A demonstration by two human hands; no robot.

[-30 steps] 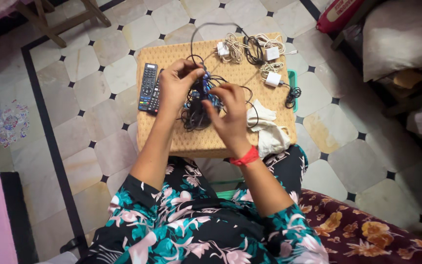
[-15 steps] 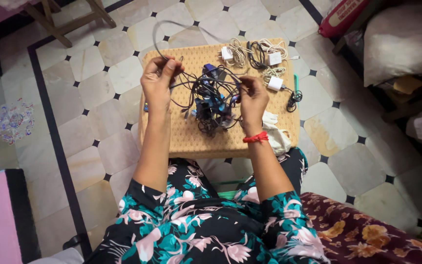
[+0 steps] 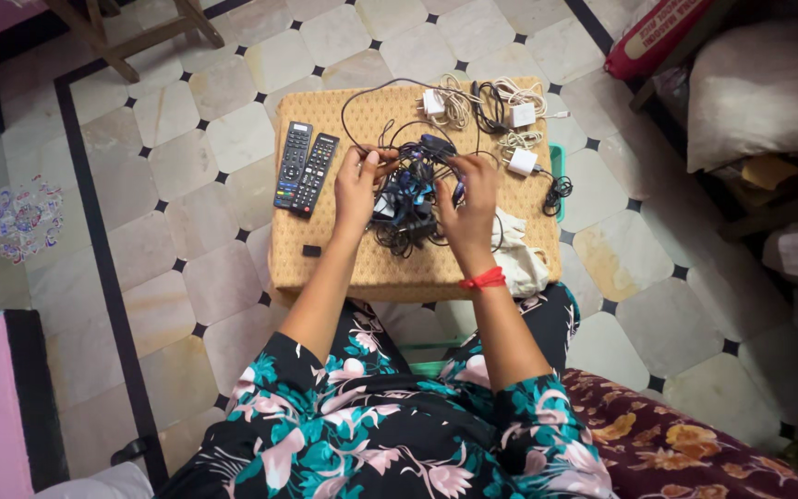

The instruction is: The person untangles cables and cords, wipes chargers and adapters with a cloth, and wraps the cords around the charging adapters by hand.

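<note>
Setting: a room in a home. Evidence follows.

- Floor [image 3: 187, 139]: pale octagonal tiles with small dark insets and a dark border line, typical of domestic living space.
- Table [image 3: 362, 259]: small, covered in woven tan fabric, carrying household electronics: two remotes [image 3: 305, 167], white chargers [image 3: 517, 139] with coiled cables, and a tangle of black and blue cables [image 3: 408, 199].
- Cloth [image 3: 519, 254]: crumpled, white, on the table's right edge.
- Seat cover [image 3: 695, 444]: dark red with a floral print, at lower right.
- Sacks [image 3: 759, 74]: stuffed, pale, stored at upper right.
- Wooden legs [image 3: 131, 37]: furniture standing at upper left.
- Floor drawing [image 3: 20, 220]: coloured pattern at left.
</note>
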